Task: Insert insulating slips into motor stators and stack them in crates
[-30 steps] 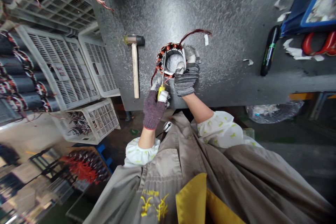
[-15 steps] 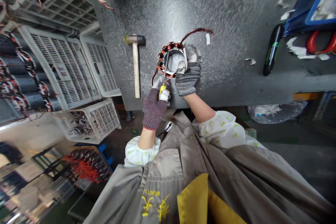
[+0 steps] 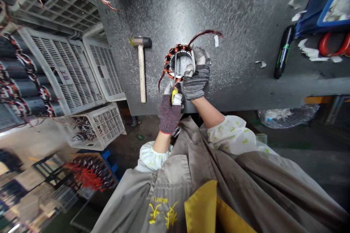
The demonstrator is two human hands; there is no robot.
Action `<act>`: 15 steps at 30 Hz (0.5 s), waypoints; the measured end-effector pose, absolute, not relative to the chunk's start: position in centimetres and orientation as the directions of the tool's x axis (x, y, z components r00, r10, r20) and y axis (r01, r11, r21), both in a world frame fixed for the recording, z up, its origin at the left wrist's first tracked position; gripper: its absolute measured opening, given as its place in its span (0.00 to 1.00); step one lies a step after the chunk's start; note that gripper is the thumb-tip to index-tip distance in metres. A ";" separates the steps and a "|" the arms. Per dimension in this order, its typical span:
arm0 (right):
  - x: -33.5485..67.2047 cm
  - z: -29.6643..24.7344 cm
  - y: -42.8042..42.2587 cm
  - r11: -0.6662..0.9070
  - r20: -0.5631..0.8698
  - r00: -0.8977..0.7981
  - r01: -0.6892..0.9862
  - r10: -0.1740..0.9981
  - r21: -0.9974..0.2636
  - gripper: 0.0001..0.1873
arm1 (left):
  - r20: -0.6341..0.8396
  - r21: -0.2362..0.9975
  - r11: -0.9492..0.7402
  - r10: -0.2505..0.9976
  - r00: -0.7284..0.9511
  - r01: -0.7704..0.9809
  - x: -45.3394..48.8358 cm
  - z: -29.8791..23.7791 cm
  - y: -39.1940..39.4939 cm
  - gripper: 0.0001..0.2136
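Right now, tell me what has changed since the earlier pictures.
The left hand has shifted rightward, toward the right hand, still gripping the yellow-handled screwdriver, whose shaft still reaches into the copper-wound stator. Nothing was taken up or let go. The right hand stays on the stator, and the mallet lies where it was.

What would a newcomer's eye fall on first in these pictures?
The eye goes first to the copper-wound motor stator at the centre of the speckled grey workbench. The right hand in a striped knit glove grasps its rim, while the left hand holds a yellow-handled screwdriver reaching into it. Beside them lies a white-handled mallet, and white plastic crates fill the left side.
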State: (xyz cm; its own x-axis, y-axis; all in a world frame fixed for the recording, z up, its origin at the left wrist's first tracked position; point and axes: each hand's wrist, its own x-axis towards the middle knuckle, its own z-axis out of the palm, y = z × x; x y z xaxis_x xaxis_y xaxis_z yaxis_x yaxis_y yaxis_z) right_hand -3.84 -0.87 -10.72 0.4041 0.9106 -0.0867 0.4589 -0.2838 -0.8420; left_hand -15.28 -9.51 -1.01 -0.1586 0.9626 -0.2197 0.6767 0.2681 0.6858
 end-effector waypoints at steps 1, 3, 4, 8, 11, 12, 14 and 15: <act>-3.9 -10.6 -0.9 -0.295 -0.082 0.421 0.472 0.904 -0.831 0.34 | -0.222 0.681 0.276 0.960 -0.168 0.678 -15.2 -1.2 -9.6 0.26; -4.0 -10.4 -0.9 -0.320 -0.089 0.441 0.483 0.893 -0.815 0.34 | -0.227 0.669 0.288 0.957 -0.181 0.685 -15.1 -1.6 -9.7 0.26; -4.1 -10.3 -0.9 -0.332 -0.106 0.436 0.484 0.894 -0.809 0.34 | -0.226 0.667 0.290 0.957 -0.184 0.686 -15.1 -1.7 -9.8 0.26; -4.1 -10.1 -0.8 -0.369 -0.201 0.362 0.491 0.910 -0.789 0.33 | -0.239 0.691 0.307 0.951 -0.194 0.654 -15.3 -1.8 -9.7 0.26; -4.1 -10.0 -0.7 -0.369 -0.174 0.406 0.471 0.897 -0.802 0.34 | -0.266 0.705 0.328 0.944 -0.194 0.628 -15.8 -1.8 -9.5 0.26; -4.1 -10.0 -0.8 -0.360 -0.152 0.430 0.457 0.890 -0.813 0.35 | -0.266 0.709 0.326 0.945 -0.190 0.625 -16.0 -1.8 -9.5 0.26; -4.2 -10.0 -0.9 -0.339 -0.124 0.450 0.436 0.884 -0.834 0.36 | -0.255 0.717 0.308 0.951 -0.176 0.625 -16.3 -2.1 -9.5 0.25; -4.2 -10.0 -0.9 -0.331 -0.118 0.449 0.432 0.886 -0.839 0.36 | -0.247 0.724 0.296 0.955 -0.168 0.623 -16.4 -2.2 -9.5 0.25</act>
State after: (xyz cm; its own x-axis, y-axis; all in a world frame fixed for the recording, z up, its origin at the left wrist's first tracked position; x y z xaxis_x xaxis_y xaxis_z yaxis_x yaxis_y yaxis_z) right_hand -4.17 -0.87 -9.98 0.4492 0.8856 -0.1181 0.4319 -0.3309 -0.8390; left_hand -16.40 -9.52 -2.23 -0.1676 0.9545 -0.2466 0.6234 0.2964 0.7236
